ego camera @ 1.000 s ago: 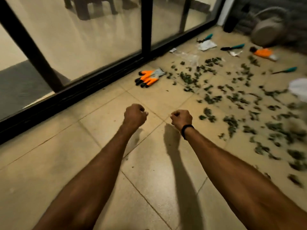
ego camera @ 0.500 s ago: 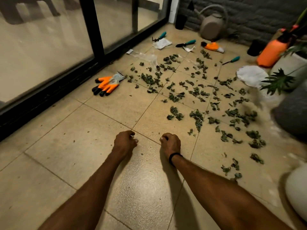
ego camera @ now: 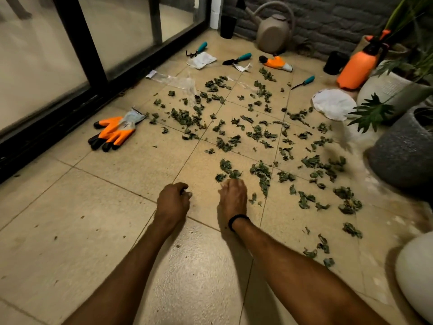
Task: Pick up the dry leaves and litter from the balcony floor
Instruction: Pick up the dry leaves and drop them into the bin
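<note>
Over on the left, a pair of orange gloves (ego camera: 112, 133) lies on the tiled floor (ego camera: 70, 219) by the glass door (ego camera: 35, 66). Both arms reach straight out, low over the tiles. The left hand (ego camera: 173, 201) is curled into a fist, knuckles up, with nothing seen in it. Just beside it, the right hand (ego camera: 233, 199), with a black band (ego camera: 237, 218) on its wrist, points its fingers down onto the nearest dry leaves (ego camera: 226, 166). Whether those fingers grip a leaf or only touch it cannot be told. More leaves lie spread over the floor ahead and to the right, up to the grey pot (ego camera: 403, 156).
</note>
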The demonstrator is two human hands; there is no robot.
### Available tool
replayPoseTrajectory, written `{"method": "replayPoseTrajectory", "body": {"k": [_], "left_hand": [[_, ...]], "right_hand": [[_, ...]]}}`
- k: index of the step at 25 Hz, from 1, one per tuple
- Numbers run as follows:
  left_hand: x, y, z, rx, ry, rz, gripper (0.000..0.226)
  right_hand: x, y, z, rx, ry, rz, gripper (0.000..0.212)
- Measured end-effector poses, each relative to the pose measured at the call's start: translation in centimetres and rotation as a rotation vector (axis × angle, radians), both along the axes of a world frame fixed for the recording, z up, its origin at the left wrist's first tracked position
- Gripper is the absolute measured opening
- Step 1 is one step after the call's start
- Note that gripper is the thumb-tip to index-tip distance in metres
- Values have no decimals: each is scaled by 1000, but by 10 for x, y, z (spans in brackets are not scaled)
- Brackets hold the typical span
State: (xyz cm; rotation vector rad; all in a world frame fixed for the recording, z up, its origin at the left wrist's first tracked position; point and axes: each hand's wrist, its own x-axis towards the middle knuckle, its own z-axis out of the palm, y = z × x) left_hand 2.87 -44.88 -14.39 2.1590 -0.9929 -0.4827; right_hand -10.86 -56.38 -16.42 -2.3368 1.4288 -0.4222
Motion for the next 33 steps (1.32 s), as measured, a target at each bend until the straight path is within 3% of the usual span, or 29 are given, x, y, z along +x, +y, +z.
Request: {"method": "replayPoseTrajectory", "body": {"k": [3, 6, 8, 10, 13, 16, 20, 24, 28, 31, 33], "left_hand": [[-12, -55, -8, 19, -33, -97, 42], [-26, -93, -18, 24, -77, -134, 58], [-29, -107, -26, 31, -90, -115, 63], [-29, -113, -33, 61, -141, -108, 47], [-27, -112, -39, 17, -181, -80, 13], [-20, -110, -33, -14, -141, 34, 13], [-7, -127, -23, 124, -160, 28, 31], [-10, -150, -18, 185, -65, -163, 71], [-28, -156, -40, 129, -255, -243, 49], [-36, -155, -55, -19, -247, -134, 19], [-37, -160, -58, -55, -235, -95, 17]], "right_hand": [[0, -45, 16, 37, -60, -156, 17], [0, -68, 5, 71, 15, -40, 22], [-5, -72, -6, -30, 121, 57, 30], [-9, -77, -15, -98, 137, 58, 39], [0, -91, -8, -2, 150, 63, 44], [20, -106, -1, 41, 195, 128, 35], [29, -108, 2, 74, 114, 191, 27], [9, -99, 17, 128, 19, 54, 11], [-34, -118, 41, 161, 43, -103, 17], [-60, -145, 48, 162, 240, -207, 16], [-66, -155, 47, 225, 313, -192, 31]]}}
